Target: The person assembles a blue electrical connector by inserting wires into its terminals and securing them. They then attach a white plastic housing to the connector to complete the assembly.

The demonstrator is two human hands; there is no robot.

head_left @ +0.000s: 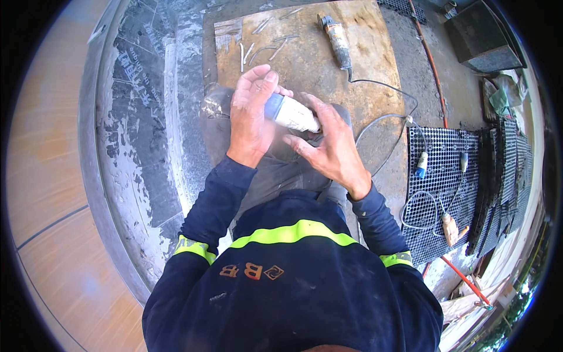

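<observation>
Both hands are raised before me over my knees, with a dusty white cylinder with a blue end (296, 115) tilted between them; its exact kind is unclear. Against its blue end lies the palm of my left hand (251, 111), thumb pointing up and some fingertips curled behind the cylinder. My right hand (335, 138) has its fingers bent over the white end, while its thumb sits lower, apart from the white side. Pale dust coats the fingers of both hands. Beyond them an angle grinder (336, 42) lies on a stained wooden board (375, 64), its cable trailing right.
Thin pale strips (243, 57) lie on the board. Dark wall panels smeared with white paste (138, 146) stand to my left, beside tan boards (50, 164). On the right are black grid mats (457, 193), cable connectors (422, 164), an orange pole (435, 70) and a dark box (484, 38).
</observation>
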